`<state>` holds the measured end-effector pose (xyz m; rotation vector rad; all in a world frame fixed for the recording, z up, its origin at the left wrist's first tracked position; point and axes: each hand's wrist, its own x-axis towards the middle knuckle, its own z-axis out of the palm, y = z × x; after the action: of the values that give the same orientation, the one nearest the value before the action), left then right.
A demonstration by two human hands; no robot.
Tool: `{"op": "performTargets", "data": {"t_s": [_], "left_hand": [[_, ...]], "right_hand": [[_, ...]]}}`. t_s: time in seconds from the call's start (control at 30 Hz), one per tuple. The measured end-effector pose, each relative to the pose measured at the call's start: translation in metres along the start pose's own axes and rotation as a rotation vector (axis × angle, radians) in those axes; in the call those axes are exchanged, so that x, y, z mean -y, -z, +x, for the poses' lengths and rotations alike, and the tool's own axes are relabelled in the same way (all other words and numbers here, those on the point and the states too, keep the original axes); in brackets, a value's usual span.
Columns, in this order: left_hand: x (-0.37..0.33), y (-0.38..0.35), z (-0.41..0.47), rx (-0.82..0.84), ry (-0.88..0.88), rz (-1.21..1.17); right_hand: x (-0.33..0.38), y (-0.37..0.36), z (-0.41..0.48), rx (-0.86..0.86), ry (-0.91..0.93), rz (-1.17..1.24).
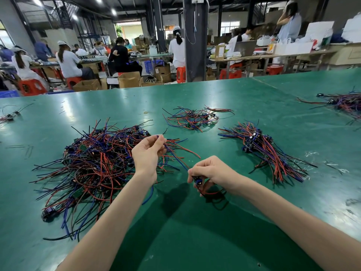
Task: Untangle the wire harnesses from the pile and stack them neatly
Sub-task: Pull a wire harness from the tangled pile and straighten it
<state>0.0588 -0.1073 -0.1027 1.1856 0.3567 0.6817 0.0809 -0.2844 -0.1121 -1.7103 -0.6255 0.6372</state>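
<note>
My left hand (148, 153) is pinched shut on the free end of a thin blue wire (176, 158), lifted above the near right edge of the big tangled heap of red, blue and black wire harnesses (93, 165) so the strand comes up clear of its neighbours. My right hand (210, 172) is curled closed around the small black and blue connector block (197, 181) at the other end of that same harness, low over the glossy green table (185, 231), with a red loop hanging under my fingers. I hold the two ends apart like this to keep the wire taut, which I judge lets it slide out of the heap without dragging others along

To the right, well apart from the heap, lies the combed bundle of harnesses (261, 151), blocks together and wires fanned one way; that is where I reckon this one belongs. Farther off, between the two, a smaller loose cluster (192, 119) waits, not yet sorted
</note>
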Motion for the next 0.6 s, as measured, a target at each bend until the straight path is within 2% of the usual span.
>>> {"op": "performTargets", "data": {"t_s": [0.17,0.4,0.5,0.6], "left_hand": [[0.001,0.002,0.002,-0.005,-0.032,0.089],[0.005,0.001,-0.002,0.018,-0.194,0.241],[0.005,-0.004,-0.005,0.061,-0.14,0.117],[0.003,-0.009,-0.009,0.129,0.036,-0.157]], "right_hand": [[0.001,0.001,-0.001,0.071,0.007,-0.012],[0.003,0.0,-0.006,0.246,0.032,0.0],[0.005,0.002,-0.008,0.281,0.027,-0.009],[0.008,0.003,-0.007,0.304,0.017,0.003]]}}
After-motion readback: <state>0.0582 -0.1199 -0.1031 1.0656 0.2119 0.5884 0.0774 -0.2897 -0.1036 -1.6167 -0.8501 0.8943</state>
